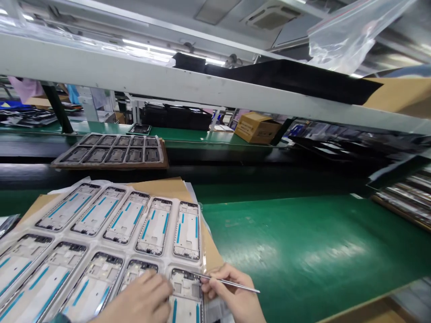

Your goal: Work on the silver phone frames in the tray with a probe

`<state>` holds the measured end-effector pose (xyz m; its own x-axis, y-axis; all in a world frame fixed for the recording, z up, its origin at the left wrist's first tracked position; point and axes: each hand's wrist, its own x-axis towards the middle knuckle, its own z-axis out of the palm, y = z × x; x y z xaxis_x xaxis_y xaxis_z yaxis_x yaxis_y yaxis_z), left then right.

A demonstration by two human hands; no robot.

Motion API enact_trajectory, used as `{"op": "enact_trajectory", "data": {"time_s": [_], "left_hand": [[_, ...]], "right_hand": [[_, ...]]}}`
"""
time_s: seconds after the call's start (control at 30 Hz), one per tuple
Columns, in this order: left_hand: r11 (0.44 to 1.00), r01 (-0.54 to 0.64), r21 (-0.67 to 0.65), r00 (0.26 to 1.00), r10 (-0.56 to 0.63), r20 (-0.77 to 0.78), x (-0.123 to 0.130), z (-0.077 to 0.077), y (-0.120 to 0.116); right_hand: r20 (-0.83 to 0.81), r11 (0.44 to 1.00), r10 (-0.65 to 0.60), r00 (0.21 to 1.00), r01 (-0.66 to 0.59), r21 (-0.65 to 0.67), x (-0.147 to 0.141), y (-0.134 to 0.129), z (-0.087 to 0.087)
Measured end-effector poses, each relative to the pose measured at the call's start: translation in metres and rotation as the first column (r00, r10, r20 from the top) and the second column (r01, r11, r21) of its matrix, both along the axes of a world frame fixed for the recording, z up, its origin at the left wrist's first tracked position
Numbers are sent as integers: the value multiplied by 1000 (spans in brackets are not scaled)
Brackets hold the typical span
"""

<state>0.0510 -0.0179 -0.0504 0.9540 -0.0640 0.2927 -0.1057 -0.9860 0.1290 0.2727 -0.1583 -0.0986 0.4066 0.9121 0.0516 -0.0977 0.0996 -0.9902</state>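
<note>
A clear plastic tray (pixel 131 250) holds two rows of phone frames with blue strips, lying on brown cardboard (pixel 161 186). My right hand (pixel 232 287) is closed around thin metal tweezers (pixel 240 285), whose tip reaches over the top edge of the near-right phone frame (pixel 186 291). Over the near row, just left of that frame, is my left hand (pixel 141 298), blurred, with its fingers bent; whether it holds anything cannot be made out. It partly covers a neighbouring frame (pixel 138 271).
Another filled tray (pixel 114 150) stands beyond, on the dark belt. A white shelf beam (pixel 202 87) crosses above the green table (pixel 286 242). A cardboard box (pixel 257 128) sits behind, and stacked trays (pixel 407 197) lie at right.
</note>
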Motion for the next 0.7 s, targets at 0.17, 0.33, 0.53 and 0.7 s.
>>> {"op": "enact_trajectory", "data": {"time_s": [0.17, 0.33, 0.53, 0.7], "left_hand": [[948, -281, -149, 957, 266, -112, 9, -29, 4], [928, -343, -147, 923, 303, -239, 12, -31, -2], [940, -327, -93, 924, 298, -239, 13, -32, -4], [950, -307, -56, 937, 292, -189, 10, -46, -6]], "right_hand": [[163, 1000, 13, 987, -10, -24, -7, 7, -1], [346, 997, 64, 936, -47, -59, -6, 9, -2], [443, 997, 49, 895, -19, -71, -6, 8, -3], [444, 997, 22, 896, 10, -71, -9, 7, 3]]}}
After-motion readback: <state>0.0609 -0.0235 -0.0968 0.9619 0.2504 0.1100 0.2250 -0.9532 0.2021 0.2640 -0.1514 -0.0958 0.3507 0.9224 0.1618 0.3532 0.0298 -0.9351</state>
